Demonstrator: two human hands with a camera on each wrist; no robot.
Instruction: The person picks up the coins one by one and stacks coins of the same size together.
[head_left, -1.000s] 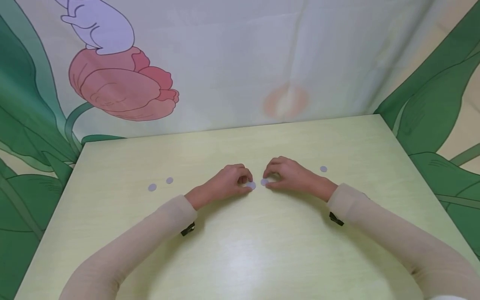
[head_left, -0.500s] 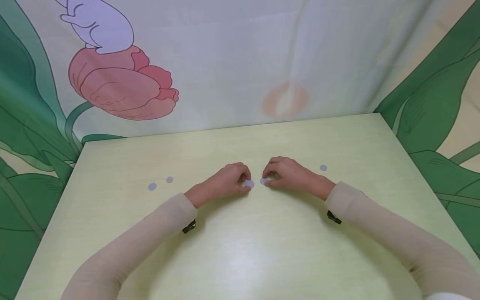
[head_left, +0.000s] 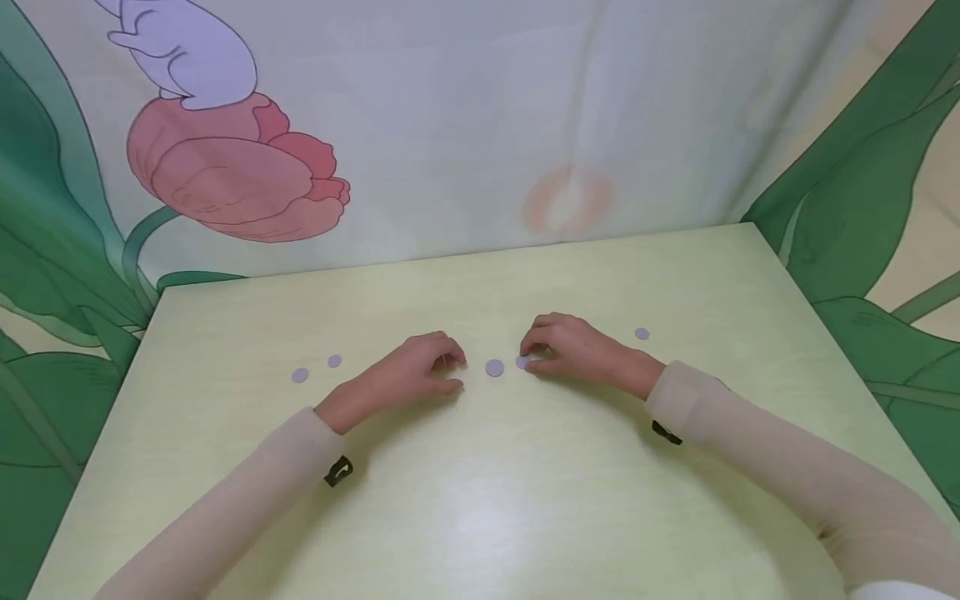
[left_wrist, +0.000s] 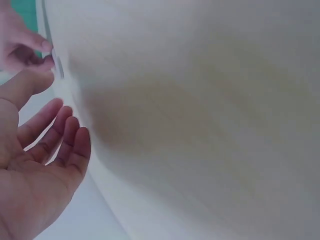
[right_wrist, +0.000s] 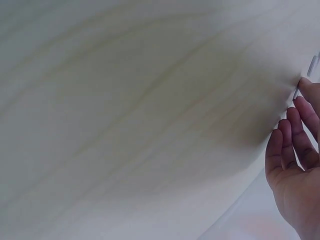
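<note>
Near the middle of the table my left hand [head_left: 401, 371] hovers with fingers and thumb apart and nothing between them; the left wrist view shows its palm with loosely bent fingers. To its right a small flat grey-lavender disc [head_left: 494, 367] lies on the tabletop, untouched. Just beyond that, my right hand [head_left: 576, 350] pinches a second such disc [head_left: 522, 362] between thumb and fingers at the table surface, partly covering it. In the right wrist view the thumb and fingertips meet at that disc's thin edge.
Two more discs, one larger [head_left: 300, 375] and one smaller [head_left: 335, 361], lie left of my left hand. Another small disc [head_left: 642, 333] lies beyond my right wrist. The pale wooden table [head_left: 480, 483] ends at a printed cloth backdrop [head_left: 435, 150].
My left hand has let go of its disc and drawn back to the left, fingers spread. That disc stays on the table. The right hand keeps its pinch; the head view shifts slightly.
</note>
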